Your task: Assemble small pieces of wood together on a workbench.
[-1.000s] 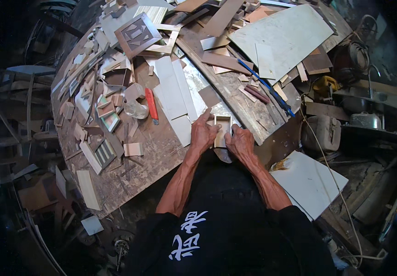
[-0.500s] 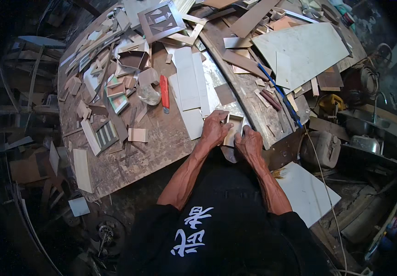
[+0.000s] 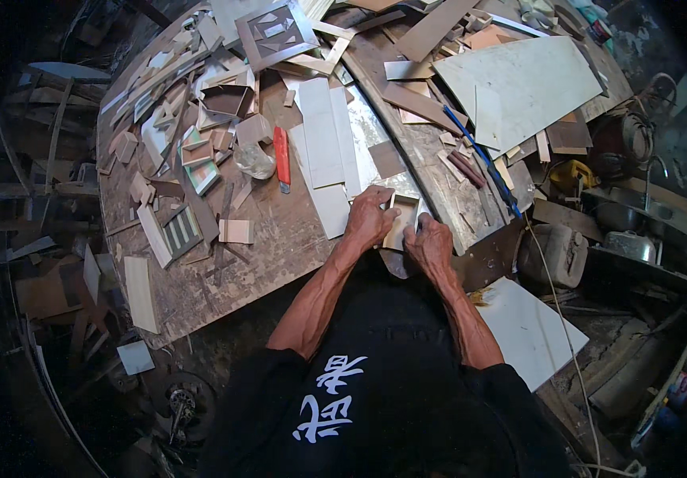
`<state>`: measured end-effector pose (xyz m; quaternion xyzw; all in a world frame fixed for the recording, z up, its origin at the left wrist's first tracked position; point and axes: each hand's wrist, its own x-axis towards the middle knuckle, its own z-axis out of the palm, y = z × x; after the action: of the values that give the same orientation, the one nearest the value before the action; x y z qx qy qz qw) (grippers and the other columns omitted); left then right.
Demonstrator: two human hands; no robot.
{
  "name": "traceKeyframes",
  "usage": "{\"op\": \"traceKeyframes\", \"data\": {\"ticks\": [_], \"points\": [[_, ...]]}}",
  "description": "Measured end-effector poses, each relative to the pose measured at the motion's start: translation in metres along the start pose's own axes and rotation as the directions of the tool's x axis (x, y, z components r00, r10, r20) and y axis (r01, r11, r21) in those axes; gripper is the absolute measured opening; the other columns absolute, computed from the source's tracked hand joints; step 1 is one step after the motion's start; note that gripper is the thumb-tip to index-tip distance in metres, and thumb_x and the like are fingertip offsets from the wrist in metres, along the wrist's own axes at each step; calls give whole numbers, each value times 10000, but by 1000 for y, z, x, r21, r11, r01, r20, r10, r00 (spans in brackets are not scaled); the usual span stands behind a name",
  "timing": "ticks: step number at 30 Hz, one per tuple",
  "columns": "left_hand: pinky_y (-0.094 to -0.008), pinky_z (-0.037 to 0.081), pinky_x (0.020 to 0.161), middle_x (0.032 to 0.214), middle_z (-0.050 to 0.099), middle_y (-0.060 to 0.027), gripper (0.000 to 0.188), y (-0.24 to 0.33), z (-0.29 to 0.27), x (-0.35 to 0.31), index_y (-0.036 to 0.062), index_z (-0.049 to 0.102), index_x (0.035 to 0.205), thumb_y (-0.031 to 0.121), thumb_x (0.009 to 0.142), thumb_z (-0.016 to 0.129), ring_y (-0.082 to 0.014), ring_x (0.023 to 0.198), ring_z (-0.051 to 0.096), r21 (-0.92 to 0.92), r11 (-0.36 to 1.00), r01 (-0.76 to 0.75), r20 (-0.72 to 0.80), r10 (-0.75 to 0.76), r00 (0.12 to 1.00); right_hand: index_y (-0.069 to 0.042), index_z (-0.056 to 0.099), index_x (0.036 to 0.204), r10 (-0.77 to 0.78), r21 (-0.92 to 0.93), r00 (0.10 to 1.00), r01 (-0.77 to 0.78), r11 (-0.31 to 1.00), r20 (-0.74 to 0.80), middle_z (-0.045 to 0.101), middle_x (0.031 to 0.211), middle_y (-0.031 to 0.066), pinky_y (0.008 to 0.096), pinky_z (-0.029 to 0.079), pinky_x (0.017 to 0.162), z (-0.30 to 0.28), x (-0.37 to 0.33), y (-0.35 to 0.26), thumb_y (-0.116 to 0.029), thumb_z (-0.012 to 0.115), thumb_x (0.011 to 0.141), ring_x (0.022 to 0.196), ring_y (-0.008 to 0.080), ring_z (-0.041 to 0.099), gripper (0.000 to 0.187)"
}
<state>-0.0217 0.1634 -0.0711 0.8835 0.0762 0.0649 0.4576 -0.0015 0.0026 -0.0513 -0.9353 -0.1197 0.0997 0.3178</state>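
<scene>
Gripping a small open wooden frame (image 3: 401, 217) at mid-frame, the left hand (image 3: 369, 217) and right hand (image 3: 431, 240) are clasping its sides just as a second ago; only the view has drifted, so the red utility knife (image 3: 281, 157) is sitting nearer, upper left, on the workbench (image 3: 200, 279).

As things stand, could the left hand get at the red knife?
Probably yes. The left hand grips the small wooden frame, so it must let go first; the red knife lies uncovered on the bench up-left of it, with only flat boards between.
</scene>
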Motion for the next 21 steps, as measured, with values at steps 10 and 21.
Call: {"op": "traceKeyframes", "data": {"ticks": [10,21], "points": [[-329,540,754,1090,632,-185,411,-6,1,-3,-19,636,1114,122,739,731,-283,922,649,-106,993,43,-23,-46,999,41,585,724,-10,-13,1000,10,1000,-5,573,636,291,495,484,591,-2,0,-5,-238,596,753,640,451,607,280],[-308,532,700,1086,636,-167,443,-3,-3,-2,-20,614,1149,141,756,740,-221,874,644,-116,992,49,-6,-51,999,25,606,784,44,-81,999,-44,996,-1,614,680,273,501,504,605,1,-2,-7,-248,636,742,661,442,627,278]]}}
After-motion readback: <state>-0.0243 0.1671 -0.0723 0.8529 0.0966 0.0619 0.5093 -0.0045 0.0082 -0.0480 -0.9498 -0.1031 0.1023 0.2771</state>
